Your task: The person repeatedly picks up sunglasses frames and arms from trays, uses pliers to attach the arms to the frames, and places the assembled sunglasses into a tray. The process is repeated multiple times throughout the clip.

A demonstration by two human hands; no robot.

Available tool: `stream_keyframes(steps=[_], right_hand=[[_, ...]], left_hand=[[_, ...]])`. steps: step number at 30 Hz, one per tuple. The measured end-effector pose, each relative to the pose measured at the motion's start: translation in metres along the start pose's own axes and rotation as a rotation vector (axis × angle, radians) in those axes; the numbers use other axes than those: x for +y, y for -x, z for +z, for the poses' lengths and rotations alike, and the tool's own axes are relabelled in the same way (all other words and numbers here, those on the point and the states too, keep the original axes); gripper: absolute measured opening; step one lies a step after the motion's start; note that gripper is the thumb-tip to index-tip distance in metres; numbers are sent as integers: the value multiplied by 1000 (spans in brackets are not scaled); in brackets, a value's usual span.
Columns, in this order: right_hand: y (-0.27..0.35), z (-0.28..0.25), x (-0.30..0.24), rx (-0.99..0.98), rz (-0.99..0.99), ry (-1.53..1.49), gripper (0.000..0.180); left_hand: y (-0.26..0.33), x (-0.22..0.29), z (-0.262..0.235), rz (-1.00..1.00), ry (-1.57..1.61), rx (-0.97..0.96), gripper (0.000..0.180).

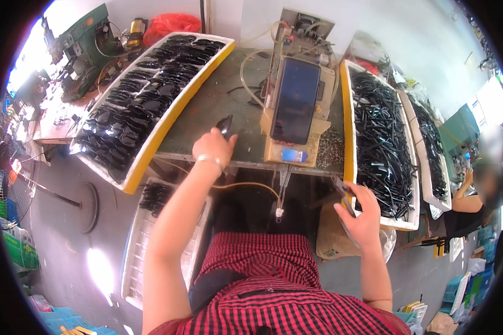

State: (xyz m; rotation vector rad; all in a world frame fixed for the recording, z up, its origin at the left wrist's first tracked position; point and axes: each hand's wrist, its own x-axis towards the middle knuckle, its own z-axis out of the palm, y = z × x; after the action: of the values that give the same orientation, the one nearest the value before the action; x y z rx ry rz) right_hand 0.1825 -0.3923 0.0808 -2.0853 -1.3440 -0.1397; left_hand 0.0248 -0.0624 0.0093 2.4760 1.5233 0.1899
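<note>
My left hand is closed over the table's front part, pinching a glossy black sunglasses front that points away from me. In my right hand, just off the table's front edge, is a pair of pliers, jaws pointing up and left. A long white tray with a yellow side, left of my left hand, holds rows of glossy black sunglasses fronts. Beyond my right hand, another such tray is heaped with slim black sunglasses temples.
A bench machine stands mid-table with a dark phone leaning on it. Tiny metal parts are scattered beside it. A partly filled white tray sits low at left. Another person sits at far right.
</note>
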Motion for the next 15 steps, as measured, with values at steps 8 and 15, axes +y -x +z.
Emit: stream_keyframes(steps=[8, 15], right_hand=[[16, 11, 5, 20, 188, -174, 47], [18, 16, 21, 123, 426, -700, 46]], left_hand=[[-8, 10, -55, 59, -46, 39, 71], [122, -179, 12, -219, 325, -306, 45]])
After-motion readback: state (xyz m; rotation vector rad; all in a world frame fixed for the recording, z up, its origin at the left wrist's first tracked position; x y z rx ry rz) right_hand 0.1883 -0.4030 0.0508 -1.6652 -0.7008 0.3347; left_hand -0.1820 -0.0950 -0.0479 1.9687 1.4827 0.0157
